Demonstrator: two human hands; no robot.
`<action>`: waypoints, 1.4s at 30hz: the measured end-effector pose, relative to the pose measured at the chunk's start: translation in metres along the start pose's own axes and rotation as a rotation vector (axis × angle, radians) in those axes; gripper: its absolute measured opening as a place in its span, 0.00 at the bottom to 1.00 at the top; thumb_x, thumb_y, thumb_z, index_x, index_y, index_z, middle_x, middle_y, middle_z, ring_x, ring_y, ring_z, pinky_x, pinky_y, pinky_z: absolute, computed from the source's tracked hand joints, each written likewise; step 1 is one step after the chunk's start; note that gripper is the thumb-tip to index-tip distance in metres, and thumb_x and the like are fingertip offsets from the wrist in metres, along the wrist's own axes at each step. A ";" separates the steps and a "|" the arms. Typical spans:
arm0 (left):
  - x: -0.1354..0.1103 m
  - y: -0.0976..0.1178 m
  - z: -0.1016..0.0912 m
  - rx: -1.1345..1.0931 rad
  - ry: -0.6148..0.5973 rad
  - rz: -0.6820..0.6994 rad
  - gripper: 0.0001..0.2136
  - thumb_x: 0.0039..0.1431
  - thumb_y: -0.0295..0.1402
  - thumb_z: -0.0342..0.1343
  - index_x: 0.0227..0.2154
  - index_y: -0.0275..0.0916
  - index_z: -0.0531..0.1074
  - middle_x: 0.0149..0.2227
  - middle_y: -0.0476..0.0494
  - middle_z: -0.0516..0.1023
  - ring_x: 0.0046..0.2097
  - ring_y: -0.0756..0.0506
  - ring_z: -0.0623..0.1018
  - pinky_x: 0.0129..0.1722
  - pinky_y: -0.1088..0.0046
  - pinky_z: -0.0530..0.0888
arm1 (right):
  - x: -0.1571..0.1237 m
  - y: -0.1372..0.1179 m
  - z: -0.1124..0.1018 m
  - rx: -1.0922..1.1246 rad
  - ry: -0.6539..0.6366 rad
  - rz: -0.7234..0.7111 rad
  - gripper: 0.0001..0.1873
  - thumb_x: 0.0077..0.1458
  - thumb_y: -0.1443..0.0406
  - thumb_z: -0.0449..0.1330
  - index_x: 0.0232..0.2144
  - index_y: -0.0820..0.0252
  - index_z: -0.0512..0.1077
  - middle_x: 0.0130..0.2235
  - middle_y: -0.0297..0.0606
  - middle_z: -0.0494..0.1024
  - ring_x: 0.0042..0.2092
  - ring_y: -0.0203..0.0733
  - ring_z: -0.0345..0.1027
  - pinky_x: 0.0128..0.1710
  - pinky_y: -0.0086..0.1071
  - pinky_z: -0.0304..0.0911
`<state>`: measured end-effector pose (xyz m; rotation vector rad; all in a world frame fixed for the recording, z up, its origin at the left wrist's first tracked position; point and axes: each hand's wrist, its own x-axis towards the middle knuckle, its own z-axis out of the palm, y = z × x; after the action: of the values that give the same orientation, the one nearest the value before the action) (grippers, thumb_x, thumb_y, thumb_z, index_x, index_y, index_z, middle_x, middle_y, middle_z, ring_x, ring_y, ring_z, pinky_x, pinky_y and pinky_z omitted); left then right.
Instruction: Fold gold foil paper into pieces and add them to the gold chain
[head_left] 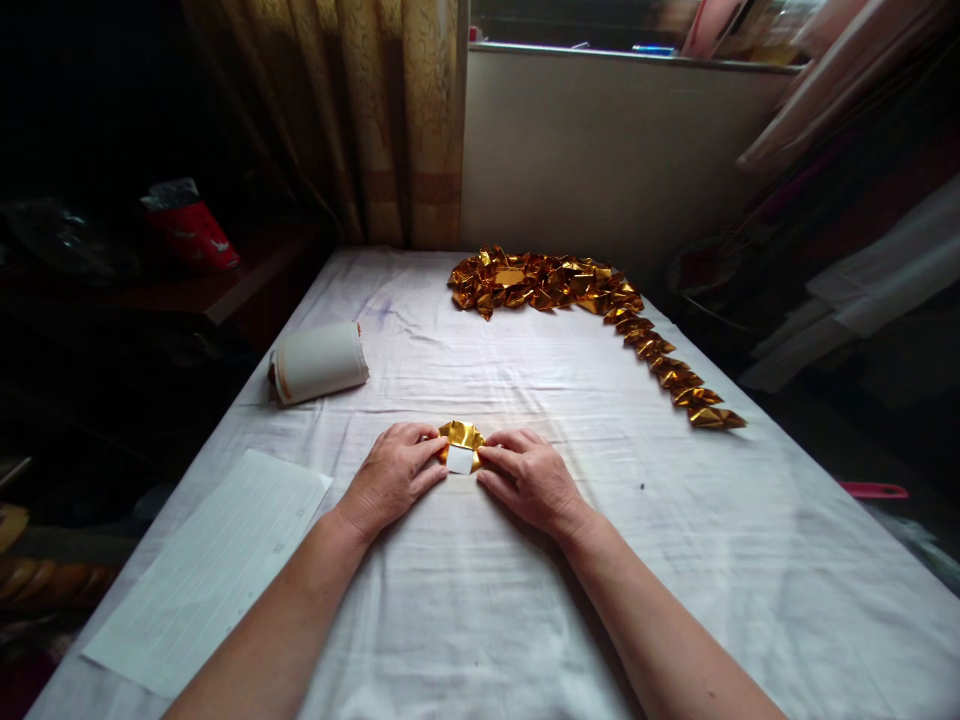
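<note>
A small folded piece of gold foil paper (462,434) lies on the cloth at the middle of the table, with a white patch showing on its near side. My left hand (396,472) grips its left edge, fingers bent and pressed together. On the opposite edge, my right hand (534,474) pinches the paper the same way. Both hands rest low against the cloth. The undersides of the fingers and the thumbs are partly hidden.
A chain of folded gold foil (570,284) curls along the far right. To the left sit a white roll (321,362) and a lined paper sheet (217,570). The white cloth (465,620) covers the table. Curtains (375,120) hang behind; a red container (196,232) stands on a side shelf.
</note>
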<state>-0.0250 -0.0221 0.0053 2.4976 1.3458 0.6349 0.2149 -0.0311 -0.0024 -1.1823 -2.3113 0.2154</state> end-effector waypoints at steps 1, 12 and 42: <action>0.001 -0.001 0.000 0.008 0.003 0.000 0.12 0.60 0.35 0.58 0.46 0.44 0.75 0.48 0.45 0.76 0.50 0.43 0.72 0.53 0.64 0.68 | 0.001 -0.001 0.000 -0.009 -0.005 0.005 0.08 0.56 0.62 0.62 0.40 0.54 0.77 0.44 0.40 0.77 0.44 0.44 0.69 0.46 0.40 0.65; 0.007 0.000 0.006 0.050 0.074 -0.038 0.10 0.64 0.40 0.53 0.41 0.44 0.78 0.41 0.45 0.78 0.44 0.44 0.73 0.47 0.65 0.71 | 0.007 -0.010 0.004 -0.077 0.025 0.028 0.09 0.55 0.60 0.63 0.37 0.57 0.75 0.43 0.43 0.77 0.43 0.47 0.68 0.45 0.41 0.65; 0.006 0.016 0.015 0.174 0.114 -0.210 0.10 0.63 0.30 0.51 0.46 0.41 0.71 0.41 0.44 0.78 0.44 0.42 0.74 0.46 0.63 0.68 | 0.021 0.001 0.023 -0.130 0.099 0.325 0.07 0.60 0.61 0.59 0.30 0.54 0.73 0.31 0.35 0.77 0.33 0.41 0.69 0.32 0.32 0.57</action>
<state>-0.0036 -0.0260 0.0002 2.4341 1.7464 0.6473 0.1938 -0.0116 -0.0138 -1.5962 -2.0639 0.1207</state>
